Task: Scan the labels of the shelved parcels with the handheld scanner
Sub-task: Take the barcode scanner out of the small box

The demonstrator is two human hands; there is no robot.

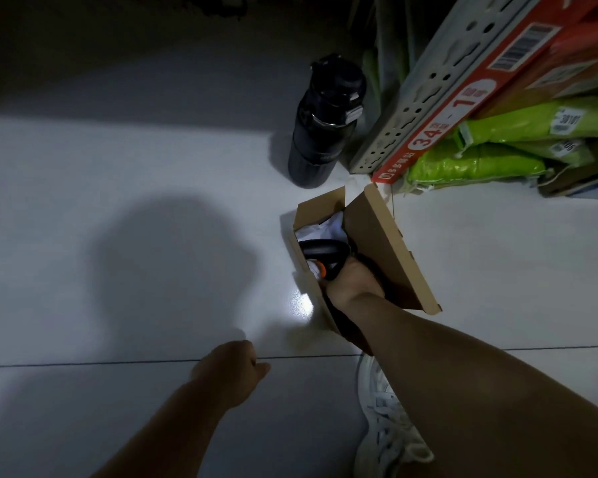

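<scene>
While the room is dim, the pale tiled floor [497, 270] shines under me and carries a round shadow. At upper right stands the metal shelf [425, 98] with a red label strip, and green parcels [477, 165] lie on its low level. A black bottle [320, 125] stands beside its post. Near it an open cardboard box [390, 250] sits on the floor. My right hand [354, 281] is inside, grasping the black scanner [325, 251]. My left hand [235, 369] hangs loosely clenched, holding nothing.
</scene>
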